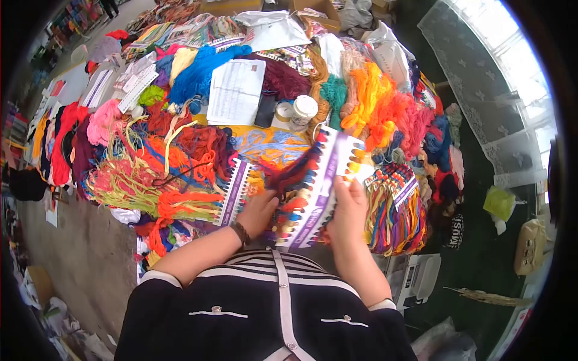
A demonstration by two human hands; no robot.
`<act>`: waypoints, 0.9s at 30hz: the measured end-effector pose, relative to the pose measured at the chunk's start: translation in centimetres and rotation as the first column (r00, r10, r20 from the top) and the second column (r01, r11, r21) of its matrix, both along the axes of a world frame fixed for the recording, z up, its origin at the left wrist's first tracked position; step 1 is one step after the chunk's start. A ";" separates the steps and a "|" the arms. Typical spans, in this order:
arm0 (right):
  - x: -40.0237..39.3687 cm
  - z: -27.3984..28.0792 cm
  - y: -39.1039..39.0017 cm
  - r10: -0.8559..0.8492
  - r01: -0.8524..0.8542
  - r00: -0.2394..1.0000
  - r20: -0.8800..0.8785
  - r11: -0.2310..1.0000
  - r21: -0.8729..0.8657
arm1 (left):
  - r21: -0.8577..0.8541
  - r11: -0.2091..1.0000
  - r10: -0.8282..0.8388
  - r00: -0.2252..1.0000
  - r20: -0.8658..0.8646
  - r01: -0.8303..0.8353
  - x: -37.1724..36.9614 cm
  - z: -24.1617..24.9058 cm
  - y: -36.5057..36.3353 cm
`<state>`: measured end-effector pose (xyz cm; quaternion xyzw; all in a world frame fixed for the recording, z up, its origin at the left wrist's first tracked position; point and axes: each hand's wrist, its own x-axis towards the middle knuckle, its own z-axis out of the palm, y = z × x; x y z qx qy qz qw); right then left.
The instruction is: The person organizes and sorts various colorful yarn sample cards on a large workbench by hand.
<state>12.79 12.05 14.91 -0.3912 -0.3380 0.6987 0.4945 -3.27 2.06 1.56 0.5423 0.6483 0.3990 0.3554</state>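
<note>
The black top (pixel 235 290) has white stripes (pixel 241 274); the bracelet (pixel 241 233) is dark.

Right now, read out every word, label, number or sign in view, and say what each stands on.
"MUSI": on the black-and-white patterned item at right; any further letters are unclear.
Purple-banded thread card in the right hand: lettering too blurred to read.
Thread card on the right-hand bundle: too small to read.
Printed sheet: print too small to read.
</note>
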 end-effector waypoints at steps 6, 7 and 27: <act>1.3 -1.1 0.6 -0.068 0.075 0.994 0.087 0.995 -0.071 | -0.392 0.721 0.391 0.802 -0.451 -0.571 -9.5 -10.7 -1.6; 1.0 -1.4 0.5 -0.035 0.045 0.994 0.104 0.995 -0.090 | -0.402 0.722 0.404 0.815 -0.414 -0.562 -10.3 -11.3 -1.1; -6.4 -24.8 2.3 0.704 -0.620 0.593 0.390 0.709 -0.337 | -0.197 0.931 0.360 0.854 0.374 -0.307 -11.5 -3.7 -5.3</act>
